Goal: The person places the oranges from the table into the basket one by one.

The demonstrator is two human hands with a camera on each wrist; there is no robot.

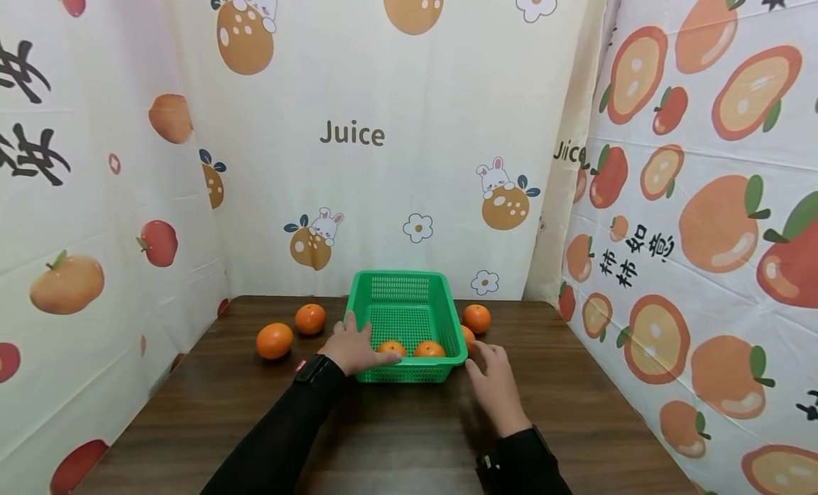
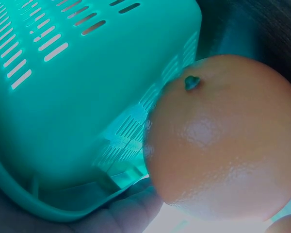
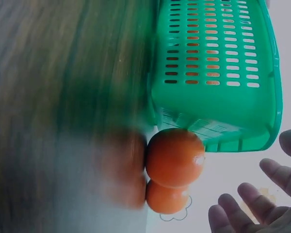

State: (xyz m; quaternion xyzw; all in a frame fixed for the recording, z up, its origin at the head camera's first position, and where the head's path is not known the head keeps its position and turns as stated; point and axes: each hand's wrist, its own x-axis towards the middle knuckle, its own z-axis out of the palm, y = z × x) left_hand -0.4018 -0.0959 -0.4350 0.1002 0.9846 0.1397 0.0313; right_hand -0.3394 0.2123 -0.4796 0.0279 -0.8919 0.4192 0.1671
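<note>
A green basket stands on the dark wooden table, near its far edge. The left hand lies over the basket's front left corner, its fingers curled over the rim and around an orange that sits in the front of the basket; the left wrist view shows this orange close up against the basket wall, with part of the palm under it. A 2nd orange lies just beside the 1st inside the basket, untouched.

The right hand rests low over the table just right of the basket's front right corner, fingers loosely spread and holding nothing. Nearest to it, an orange lies against the outside of the basket's right wall, and another sits a little farther back. In the right wrist view these 2 oranges appear touching each other beside the basket.

On the left of the basket, 2 more oranges lie on the table: 1 near the left hand, 1 farther left. Printed fruit curtains close in the table on 3 sides.
</note>
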